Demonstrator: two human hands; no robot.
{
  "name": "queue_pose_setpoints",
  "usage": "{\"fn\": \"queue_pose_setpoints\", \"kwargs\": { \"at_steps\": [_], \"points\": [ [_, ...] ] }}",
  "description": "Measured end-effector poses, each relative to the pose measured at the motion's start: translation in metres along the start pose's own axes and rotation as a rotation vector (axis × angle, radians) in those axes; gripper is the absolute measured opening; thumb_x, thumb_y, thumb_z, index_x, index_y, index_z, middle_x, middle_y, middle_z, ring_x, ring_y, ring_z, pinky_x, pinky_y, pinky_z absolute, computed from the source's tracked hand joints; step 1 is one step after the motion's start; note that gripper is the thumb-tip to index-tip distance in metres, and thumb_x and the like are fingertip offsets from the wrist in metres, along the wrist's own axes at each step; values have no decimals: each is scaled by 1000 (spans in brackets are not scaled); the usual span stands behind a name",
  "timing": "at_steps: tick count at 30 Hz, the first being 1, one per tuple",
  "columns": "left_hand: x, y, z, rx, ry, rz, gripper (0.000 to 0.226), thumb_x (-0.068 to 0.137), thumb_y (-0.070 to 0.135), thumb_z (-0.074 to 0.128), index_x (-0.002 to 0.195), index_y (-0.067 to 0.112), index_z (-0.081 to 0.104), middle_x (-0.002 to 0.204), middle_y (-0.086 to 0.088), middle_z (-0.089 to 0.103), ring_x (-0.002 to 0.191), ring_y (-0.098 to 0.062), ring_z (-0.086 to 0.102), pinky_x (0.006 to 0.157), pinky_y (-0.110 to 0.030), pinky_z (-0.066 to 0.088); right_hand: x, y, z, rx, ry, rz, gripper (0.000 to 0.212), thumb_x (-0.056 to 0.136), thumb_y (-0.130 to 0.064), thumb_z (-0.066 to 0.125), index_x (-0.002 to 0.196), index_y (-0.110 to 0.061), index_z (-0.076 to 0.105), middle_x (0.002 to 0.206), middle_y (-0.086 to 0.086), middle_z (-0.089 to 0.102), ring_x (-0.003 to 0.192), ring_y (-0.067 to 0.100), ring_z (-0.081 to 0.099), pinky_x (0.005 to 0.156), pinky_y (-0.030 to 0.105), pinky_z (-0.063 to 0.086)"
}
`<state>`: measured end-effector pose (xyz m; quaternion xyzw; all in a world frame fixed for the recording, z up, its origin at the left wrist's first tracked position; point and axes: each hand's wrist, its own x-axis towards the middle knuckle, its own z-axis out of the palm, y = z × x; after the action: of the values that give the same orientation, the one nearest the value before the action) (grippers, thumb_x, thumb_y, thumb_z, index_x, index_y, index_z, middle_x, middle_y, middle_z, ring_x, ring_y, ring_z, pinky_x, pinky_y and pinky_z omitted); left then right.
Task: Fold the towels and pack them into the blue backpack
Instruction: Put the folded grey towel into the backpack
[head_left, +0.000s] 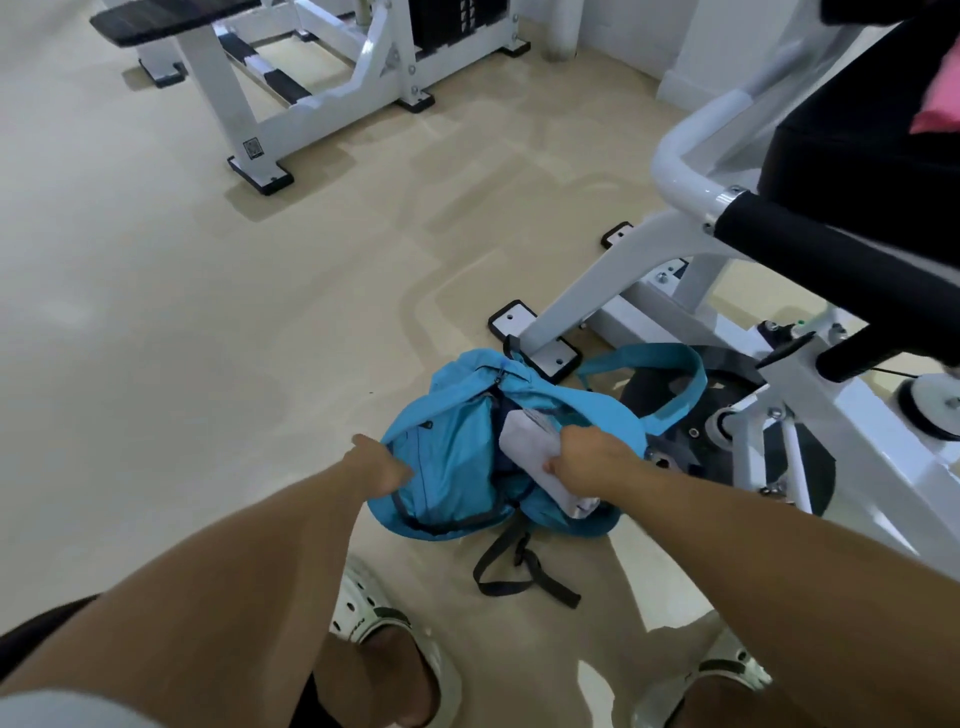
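Pushing folded white towel (530, 457) into blue backpack (457, 462), right hand (582, 457).

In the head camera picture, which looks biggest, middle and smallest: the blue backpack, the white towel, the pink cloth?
1. blue backpack
2. white towel, partly hidden by the right hand
3. pink cloth, cut off by the edge, so unsure

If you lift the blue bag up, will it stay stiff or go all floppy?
Probably floppy: the blue backpack is thin, wrinkled cloth that sags where the left hand holds its opening. Likely light too; its straps lie limp on the floor.
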<state>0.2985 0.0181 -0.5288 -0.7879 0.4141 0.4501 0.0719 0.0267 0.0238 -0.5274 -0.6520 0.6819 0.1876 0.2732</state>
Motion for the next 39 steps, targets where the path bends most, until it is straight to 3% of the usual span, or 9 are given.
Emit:
{"fn": "queue_pose_setpoints", "kwargs": {
  "at_steps": [2, 4, 7, 12, 18, 23, 27, 33, 39],
  "points": [
    [11, -7, 5, -5, 27, -14, 75, 89, 30, 73, 144, -5, 36, 120, -15, 58, 104, -29, 60, 77, -32, 47, 11, 6, -1, 54, 91, 64, 41, 102, -36, 53, 129, -6, 53, 133, 16, 59, 122, 32, 59, 95, 37, 47],
    [18, -12, 8, 26, 20, -5, 46, 92, 32, 70, 118, -3, 55, 89, -8, 57, 81, -24, 56, 67, -31, 43, 19, 15, -9, 65, 194, 125, 38, 103, -33, 52, 131, -7, 52, 137, 16, 58, 126, 33, 57, 101, 39, 45],
    [21, -9, 11, 13, 34, 61, 25, 99, 26, 59, 93, 1, 58, 77, -6, 53, 76, -25, 50, 66, -31, 39, 30, 32, -27, 127, 283, 165, 34, 102, -33, 52, 126, -10, 51, 134, 16, 59, 122, 36, 58, 96, 43, 48],
    [-1, 31, 4, -64, 86, 244, 26, 100, 16, 47, 112, 2, 65, 106, -14, 66, 92, -30, 62, 78, -35, 52, 41, 50, -44, 214, 350, 210, 32, 104, -32, 48, 124, -8, 48, 131, 19, 58, 118, 38, 58, 86, 41, 45],
    [-51, 91, -17, -50, 92, 484, 24, 98, 24, 56, 113, 7, 61, 111, -11, 67, 98, -26, 65, 88, -41, 58, 39, 39, -44, 429, 298, 239, 40, 98, -36, 50, 125, -7, 54, 130, 16, 61, 117, 38, 60, 96, 45, 51],
    [-86, 114, -25, 129, 39, 467, 22, 101, 26, 56, 112, 7, 56, 101, -11, 67, 85, -30, 71, 66, -39, 62, 35, 4, -39, 728, 185, 134, 37, 94, -33, 53, 110, -1, 64, 109, 19, 67, 90, 33, 61, 73, 35, 49],
    [-93, 117, -18, 348, 28, 440, 20, 100, 18, 56, 111, 2, 61, 80, -5, 65, 59, -17, 65, 49, -24, 54, 33, -16, -23, 841, 64, 130, 25, 92, -19, 54, 101, 3, 63, 95, 20, 65, 88, 36, 65, 74, 44, 60],
    [-80, 109, -23, 309, -91, 304, 28, 94, 16, 58, 120, 7, 61, 109, -11, 71, 86, -20, 70, 80, -36, 61, 35, 3, 4, 473, 70, 258, 50, 95, -16, 62, 142, -8, 47, 143, 13, 54, 131, 32, 53, 102, 38, 47],
    [-72, 111, -24, 186, -68, 284, 34, 102, 32, 52, 119, 4, 60, 111, -13, 71, 93, -26, 72, 82, -41, 60, 42, 18, 18, 513, 117, 316, 42, 100, -18, 52, 140, -6, 45, 147, 17, 48, 135, 34, 49, 108, 41, 41]
  ]
}}
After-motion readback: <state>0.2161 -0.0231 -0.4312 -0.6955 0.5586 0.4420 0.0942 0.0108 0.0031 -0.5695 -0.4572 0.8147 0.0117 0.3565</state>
